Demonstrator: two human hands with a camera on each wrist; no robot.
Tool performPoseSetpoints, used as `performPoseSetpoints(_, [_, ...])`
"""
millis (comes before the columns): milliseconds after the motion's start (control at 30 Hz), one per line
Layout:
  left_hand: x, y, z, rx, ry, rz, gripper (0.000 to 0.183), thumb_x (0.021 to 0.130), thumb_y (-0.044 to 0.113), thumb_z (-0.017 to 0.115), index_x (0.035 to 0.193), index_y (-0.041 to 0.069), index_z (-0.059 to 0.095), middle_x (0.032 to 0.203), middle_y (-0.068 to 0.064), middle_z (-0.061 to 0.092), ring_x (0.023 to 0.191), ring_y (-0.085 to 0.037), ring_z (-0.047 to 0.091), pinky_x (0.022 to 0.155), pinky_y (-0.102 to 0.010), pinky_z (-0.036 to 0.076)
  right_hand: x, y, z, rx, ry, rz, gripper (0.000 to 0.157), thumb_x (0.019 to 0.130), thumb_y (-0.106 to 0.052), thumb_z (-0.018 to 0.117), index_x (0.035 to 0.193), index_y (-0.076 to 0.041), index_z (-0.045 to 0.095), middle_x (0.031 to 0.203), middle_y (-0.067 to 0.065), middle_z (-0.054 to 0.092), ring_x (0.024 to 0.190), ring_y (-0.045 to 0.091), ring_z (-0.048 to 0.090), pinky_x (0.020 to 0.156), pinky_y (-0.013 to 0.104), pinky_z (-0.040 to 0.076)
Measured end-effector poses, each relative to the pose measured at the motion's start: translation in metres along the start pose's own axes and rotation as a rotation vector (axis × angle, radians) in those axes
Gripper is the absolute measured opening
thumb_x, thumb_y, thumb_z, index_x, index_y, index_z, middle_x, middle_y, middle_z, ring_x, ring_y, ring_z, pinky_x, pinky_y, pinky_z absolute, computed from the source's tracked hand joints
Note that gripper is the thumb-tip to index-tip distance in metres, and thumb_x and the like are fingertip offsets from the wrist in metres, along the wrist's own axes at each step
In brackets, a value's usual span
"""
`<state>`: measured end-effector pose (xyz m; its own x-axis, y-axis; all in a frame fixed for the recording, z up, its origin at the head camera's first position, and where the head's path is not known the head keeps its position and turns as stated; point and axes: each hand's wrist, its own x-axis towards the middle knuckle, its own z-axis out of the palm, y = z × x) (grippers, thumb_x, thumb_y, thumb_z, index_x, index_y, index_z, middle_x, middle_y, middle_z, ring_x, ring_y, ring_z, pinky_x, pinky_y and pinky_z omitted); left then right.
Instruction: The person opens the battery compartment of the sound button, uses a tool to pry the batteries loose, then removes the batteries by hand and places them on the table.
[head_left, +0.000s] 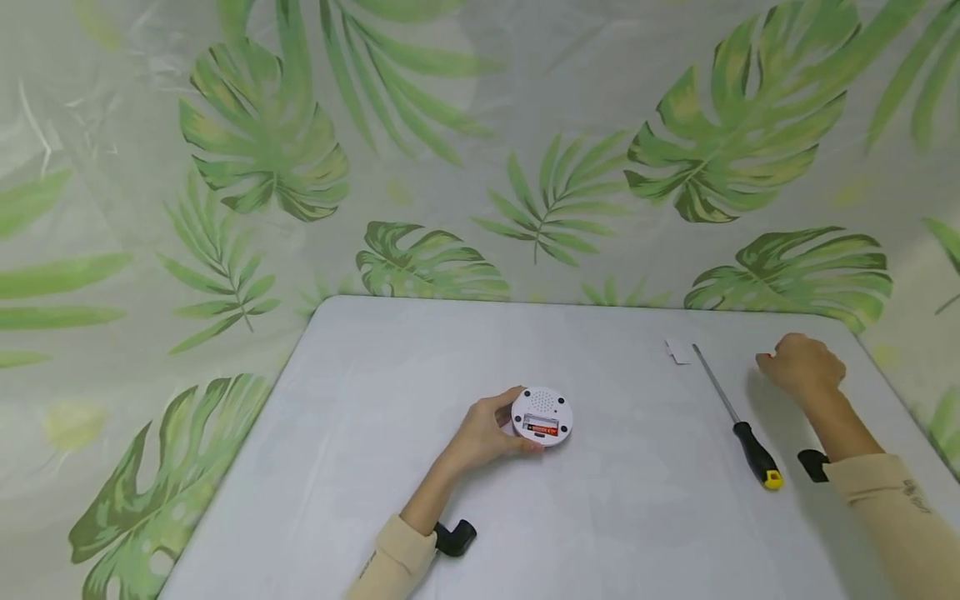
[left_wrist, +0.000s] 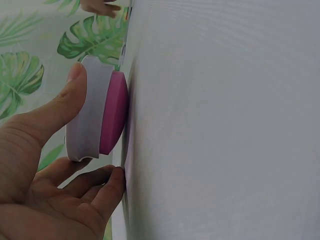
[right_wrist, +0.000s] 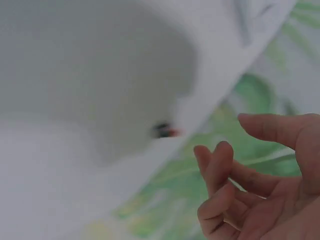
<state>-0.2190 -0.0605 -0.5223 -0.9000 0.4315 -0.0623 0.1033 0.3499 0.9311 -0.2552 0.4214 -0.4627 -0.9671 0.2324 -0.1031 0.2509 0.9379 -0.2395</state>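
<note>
My left hand grips a round white device by its rim, thumb on one side and fingers on the other. The device's back faces up, with speaker holes, dark feet and an uncovered battery compartment. A red battery lies in one side of that compartment. In the left wrist view, the pink face of the device points down toward the table. Over the right part of the table, my right hand has loosely bent fingers and holds nothing. A small black-and-red battery, blurred, lies on the table beyond those fingers.
A screwdriver with a black and yellow handle lies between the hands, nearer the right one. By its tip lies a small white cover. The white table ends at a leaf-patterned sheet behind it.
</note>
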Motion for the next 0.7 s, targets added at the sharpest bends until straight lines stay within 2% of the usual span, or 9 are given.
performPoseSetpoints(100, [0.0,0.002,0.0,0.009,0.002,0.005,0.097,0.073,0.015,0.095,0.154,-0.001,0.044,0.162,-0.018,0.044,0.147,-0.031,0.048,0.118,-0.036,0.044,-0.014,-0.036,-0.005,0.002,0.038,-0.123,0.057,0.099,-0.027,0.057,0.132,0.019,0.049,0.119,0.041,0.063,0.097,0.059,0.064,0.059,0.054,0.055])
performPoseSetpoints(167, [0.0,0.003,0.001,0.007,0.002,0.003,0.097,0.073,0.014,0.095,0.154,-0.002,0.044,0.162,-0.018,0.044,0.147,-0.031,0.048,0.118,-0.036,0.044,-0.029,-0.068,-0.005,0.032,0.057,-0.232,0.057,0.1,-0.028,0.06,0.137,0.015,0.048,0.117,0.037,0.067,0.095,0.053,0.066,0.059,0.05,0.056])
performPoseSetpoints(267, [0.0,0.003,0.001,0.015,0.0,0.0,0.097,0.074,0.016,0.095,0.155,-0.001,0.044,0.162,-0.016,0.044,0.148,-0.03,0.048,0.119,-0.036,0.044,-0.056,-0.119,0.001,0.139,0.05,-0.421,0.048,0.1,-0.025,0.067,0.135,0.006,0.058,0.104,0.023,0.074,0.074,0.033,0.067,0.054,0.036,0.052])
performPoseSetpoints(400, [0.0,0.001,0.001,0.043,0.004,0.021,0.095,0.075,0.019,0.094,0.154,-0.002,0.044,0.161,-0.018,0.045,0.147,-0.032,0.049,0.119,-0.039,0.044,-0.088,-0.175,0.022,0.315,-0.033,-0.598,0.03,0.095,-0.017,0.075,0.121,-0.004,0.071,0.089,0.007,0.073,0.058,0.013,0.052,0.05,0.024,0.041])
performPoseSetpoints(533, [0.001,-0.001,0.002,0.04,0.016,0.05,0.092,0.076,0.017,0.094,0.152,-0.004,0.046,0.159,-0.021,0.046,0.145,-0.034,0.05,0.118,-0.041,0.046,-0.108,-0.209,0.051,0.379,-0.159,-0.682,0.021,0.092,-0.019,0.077,0.11,-0.009,0.076,0.082,-0.003,0.069,0.059,0.007,0.047,0.051,0.019,0.038])
performPoseSetpoints(700, [0.001,-0.002,0.002,0.016,0.018,0.072,0.091,0.076,0.015,0.094,0.151,-0.005,0.047,0.158,-0.023,0.047,0.145,-0.035,0.05,0.118,-0.041,0.046,-0.117,-0.224,0.077,0.36,-0.186,-0.69,0.014,0.089,-0.018,0.081,0.101,-0.01,0.079,0.073,-0.007,0.064,0.058,0.001,0.046,0.05,0.017,0.037])
